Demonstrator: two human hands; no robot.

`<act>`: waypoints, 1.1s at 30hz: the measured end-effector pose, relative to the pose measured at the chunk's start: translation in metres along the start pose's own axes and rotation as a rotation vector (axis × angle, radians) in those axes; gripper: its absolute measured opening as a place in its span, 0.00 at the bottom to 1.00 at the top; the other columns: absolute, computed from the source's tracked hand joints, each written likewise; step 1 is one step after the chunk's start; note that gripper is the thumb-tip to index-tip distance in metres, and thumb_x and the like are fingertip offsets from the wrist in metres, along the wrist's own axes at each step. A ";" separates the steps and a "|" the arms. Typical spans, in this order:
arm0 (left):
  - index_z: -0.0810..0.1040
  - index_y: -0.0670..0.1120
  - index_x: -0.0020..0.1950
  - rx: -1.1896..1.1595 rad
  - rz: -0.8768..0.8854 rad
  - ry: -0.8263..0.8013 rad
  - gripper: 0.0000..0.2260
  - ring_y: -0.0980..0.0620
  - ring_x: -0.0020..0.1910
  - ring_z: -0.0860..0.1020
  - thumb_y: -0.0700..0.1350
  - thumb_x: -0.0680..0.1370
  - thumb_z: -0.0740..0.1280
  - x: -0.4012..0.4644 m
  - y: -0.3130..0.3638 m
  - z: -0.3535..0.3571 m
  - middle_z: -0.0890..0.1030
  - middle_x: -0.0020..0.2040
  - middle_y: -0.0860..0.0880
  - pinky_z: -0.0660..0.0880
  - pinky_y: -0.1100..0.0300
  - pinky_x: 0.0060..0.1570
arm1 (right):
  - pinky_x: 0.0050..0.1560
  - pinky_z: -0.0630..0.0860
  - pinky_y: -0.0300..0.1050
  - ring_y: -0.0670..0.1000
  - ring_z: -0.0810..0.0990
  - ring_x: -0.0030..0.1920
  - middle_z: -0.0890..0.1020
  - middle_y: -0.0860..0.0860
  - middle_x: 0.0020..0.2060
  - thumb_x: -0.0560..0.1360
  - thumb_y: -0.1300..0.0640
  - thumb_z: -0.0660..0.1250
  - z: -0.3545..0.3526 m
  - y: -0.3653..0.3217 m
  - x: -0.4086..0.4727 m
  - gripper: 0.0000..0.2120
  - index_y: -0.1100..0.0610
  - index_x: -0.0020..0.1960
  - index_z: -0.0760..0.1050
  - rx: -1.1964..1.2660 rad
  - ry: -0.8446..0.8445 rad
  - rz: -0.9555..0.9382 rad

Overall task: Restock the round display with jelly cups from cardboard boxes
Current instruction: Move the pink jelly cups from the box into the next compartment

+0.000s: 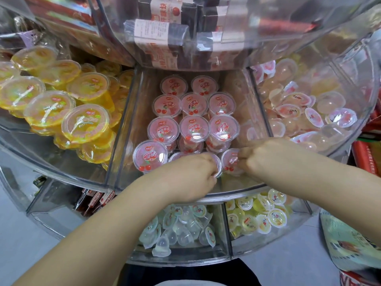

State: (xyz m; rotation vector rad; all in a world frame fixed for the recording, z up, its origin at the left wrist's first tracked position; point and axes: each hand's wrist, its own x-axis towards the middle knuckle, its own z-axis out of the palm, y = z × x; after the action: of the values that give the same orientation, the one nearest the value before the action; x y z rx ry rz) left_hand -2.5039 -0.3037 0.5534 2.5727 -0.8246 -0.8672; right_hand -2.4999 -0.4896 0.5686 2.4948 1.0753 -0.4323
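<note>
Two hands reach into the middle bin (132,129) of the round display (61,174), the clear plastic stand with many bins. This bin holds the pink cherry jelly cups (193,104), set in neat rows and stacked on top of each other. The left hand (189,178) has its fingers curled around the rim of one pink cup (216,164) at the front of the bin. The right hand (266,155) pinches the edge of another pink cup (231,162) just beside it. Both cups are low in the front row, so it looks like they are being set into place. No cardboard box shows here. The front row has a gap under the hands, and that is where trouble could start. If a cup is let go while it tilts, it may tip over and roll. The cups behind stand in tall stacks, so a bump from a knuckle could knock a stack down. The two hands are very close, and they could bump each other too. The yellow cups (86,122) in the bin to the left are piled high near the wall, and a shake of the stand might make one slide off.
</note>
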 end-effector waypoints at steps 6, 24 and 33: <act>0.76 0.44 0.60 0.304 0.044 -0.013 0.19 0.46 0.60 0.74 0.31 0.73 0.58 0.008 -0.002 -0.006 0.71 0.66 0.49 0.74 0.49 0.54 | 0.51 0.75 0.52 0.57 0.76 0.49 0.80 0.51 0.46 0.74 0.63 0.60 0.008 0.005 -0.008 0.10 0.55 0.50 0.77 -0.071 0.042 -0.105; 0.66 0.50 0.71 0.431 0.107 -0.027 0.26 0.46 0.64 0.72 0.33 0.75 0.57 -0.006 -0.007 -0.013 0.59 0.75 0.58 0.73 0.49 0.57 | 0.53 0.75 0.53 0.58 0.80 0.48 0.79 0.54 0.59 0.74 0.66 0.58 -0.013 0.011 0.009 0.08 0.55 0.42 0.69 -0.194 -0.153 -0.264; 0.76 0.55 0.61 0.210 0.149 0.294 0.22 0.58 0.61 0.72 0.34 0.73 0.61 -0.044 -0.014 -0.026 0.74 0.64 0.60 0.71 0.61 0.59 | 0.62 0.69 0.51 0.58 0.75 0.58 0.75 0.55 0.62 0.75 0.65 0.55 -0.008 0.009 0.010 0.14 0.59 0.56 0.75 -0.102 -0.062 -0.187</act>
State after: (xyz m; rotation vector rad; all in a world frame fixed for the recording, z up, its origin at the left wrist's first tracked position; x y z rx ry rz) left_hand -2.5103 -0.2637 0.5878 2.6827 -1.0448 -0.3631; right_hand -2.4861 -0.4854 0.5730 2.2868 1.2778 -0.4923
